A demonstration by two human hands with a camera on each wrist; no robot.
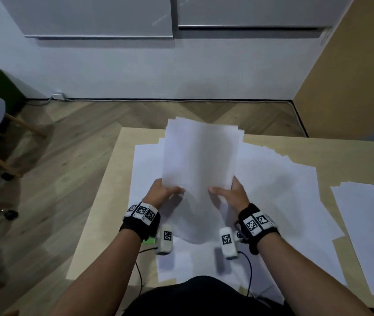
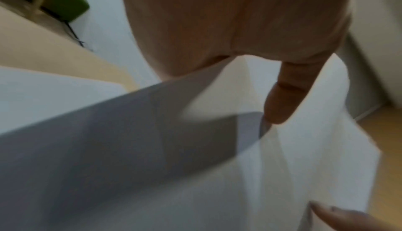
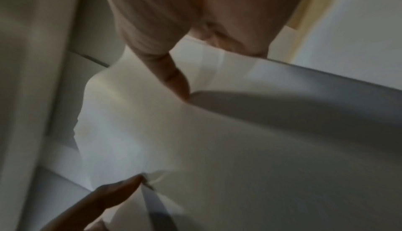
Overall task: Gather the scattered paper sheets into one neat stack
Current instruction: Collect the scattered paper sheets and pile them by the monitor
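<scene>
Paper sheets gathered into a held bundle (image 1: pixel 201 156) stand tilted above the bench (image 1: pixel 117 160), their far edges fanned unevenly and their near edge sagging down toward the person. The left hand (image 1: pixel 162 192) grips the bundle's left side, thumb on the near face and fingers hidden behind; the right hand (image 1: pixel 232 193) grips the right side the same way, so each grip is clamped on the bundle. In the left wrist view a finger (image 2: pixel 282 95) lies against the paper's back, blurred. Beneath the bundle, loose sheets (image 1: pixel 279 185) lie spread and overlapping across the bench, reaching from its left part toward the right. Well apart, at the right edge, a separate pile (image 1: pixel 368 224) of sheets rests on the bench. Both wrists wear black bands (image 1: pixel 141 216) with patterned markers. Past the bench are a wooden floor (image 1: pixel 67 142) and a white wall (image 1: pixel 158 71).
</scene>
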